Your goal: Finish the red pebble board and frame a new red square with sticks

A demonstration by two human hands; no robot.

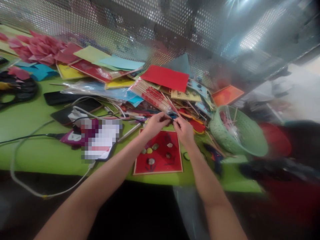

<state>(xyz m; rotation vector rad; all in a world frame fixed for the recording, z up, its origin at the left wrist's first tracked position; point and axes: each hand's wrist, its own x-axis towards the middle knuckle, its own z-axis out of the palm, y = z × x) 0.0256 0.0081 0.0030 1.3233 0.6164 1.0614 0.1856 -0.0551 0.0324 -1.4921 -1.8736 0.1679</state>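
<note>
With fingertips closed, our left hand (157, 125) and right hand (184, 129) pinch a dark piece (172, 118), too blurred to identify, at twelve o'clock from the red panel (160, 155). On that panel we see stones (151, 161); the green bowl (252, 135) sits at three o'clock from our hands.

On a lime-green tabletop (42, 158), the near centre shows a bright red panel (158, 155) with a pale wood-coloured border and dark markings, dotted with a yellow pebble (149, 150), a whitish pebble (151, 161) and a brownish pebble (168, 155). Farther back lie a plain red card (166, 77), a pale blue sheet (122, 62) and a pale yellow sheet (91, 53), with rose-pink papers (37, 48) at far left. To the right is a light green bowl (252, 136); behind everything, a silvery screen (112, 25) carries a regular pattern of small holes.
</note>
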